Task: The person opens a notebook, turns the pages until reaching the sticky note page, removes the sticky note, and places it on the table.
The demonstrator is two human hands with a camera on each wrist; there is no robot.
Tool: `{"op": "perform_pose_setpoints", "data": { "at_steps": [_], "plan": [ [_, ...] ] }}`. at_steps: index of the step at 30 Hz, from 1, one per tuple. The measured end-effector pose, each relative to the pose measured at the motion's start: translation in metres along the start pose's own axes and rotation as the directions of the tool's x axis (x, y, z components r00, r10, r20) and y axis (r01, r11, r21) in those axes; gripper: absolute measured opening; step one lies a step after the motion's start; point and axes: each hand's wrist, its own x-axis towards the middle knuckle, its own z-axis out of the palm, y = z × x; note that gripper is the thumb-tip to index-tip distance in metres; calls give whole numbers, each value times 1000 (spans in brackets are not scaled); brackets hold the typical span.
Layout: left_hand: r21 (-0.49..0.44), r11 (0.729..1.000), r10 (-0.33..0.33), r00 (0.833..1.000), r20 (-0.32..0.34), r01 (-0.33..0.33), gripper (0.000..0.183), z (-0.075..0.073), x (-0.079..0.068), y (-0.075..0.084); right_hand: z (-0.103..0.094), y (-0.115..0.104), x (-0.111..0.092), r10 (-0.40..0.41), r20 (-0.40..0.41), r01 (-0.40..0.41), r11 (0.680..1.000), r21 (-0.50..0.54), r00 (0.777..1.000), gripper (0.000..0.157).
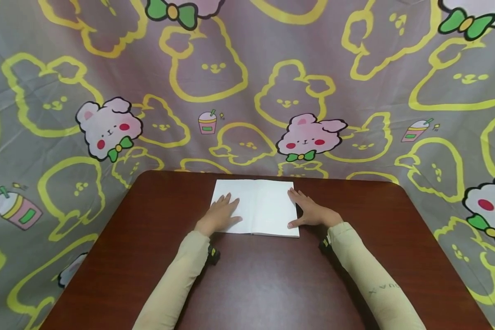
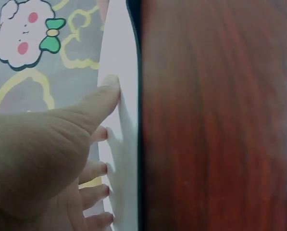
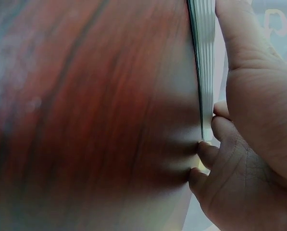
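An open book [image 1: 272, 206] with blank white pages lies flat near the far side of the table. My left hand [image 1: 220, 214] rests on its left page with the fingers spread. In the left wrist view, the thumb and fingertips of that hand [image 2: 42, 154] touch the white page [image 2: 121, 144]. At the book's right edge is my right hand [image 1: 313, 213], thumb and fingers apart, their tips at the page margin. The right wrist view shows a thick stack of page edges [image 3: 206, 62] beside the right hand [image 3: 254, 139], with two lower fingertips down at the table.
The dark reddish-brown table [image 1: 255, 284] has rounded far corners. A grey curtain [image 1: 239, 105] with yellow outlines and cartoon bunnies hangs behind it and at both sides. Dark straps with small devices [image 1: 213, 254] sit at both wrists.
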Motion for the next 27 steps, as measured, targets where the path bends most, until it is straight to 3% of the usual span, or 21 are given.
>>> {"op": "perform_pose_setpoints", "data": {
  "at_steps": [8, 14, 27],
  "plan": [
    [37, 991, 133, 985, -105, -130, 46, -5, -6, 12, 0, -5, -1, 3, -1, -3, 1000, 12, 1000, 126],
    [109, 980, 179, 978, -109, -167, 39, -6, -12, 29, -1, -4, -1, -9, -5, 9, 1000, 0, 1000, 126],
    [219, 934, 314, 940, -131, -282, 24, 7, -10, 51, 1, -2, 0, 1, -7, -1, 1000, -1, 1000, 126]
  ]
}}
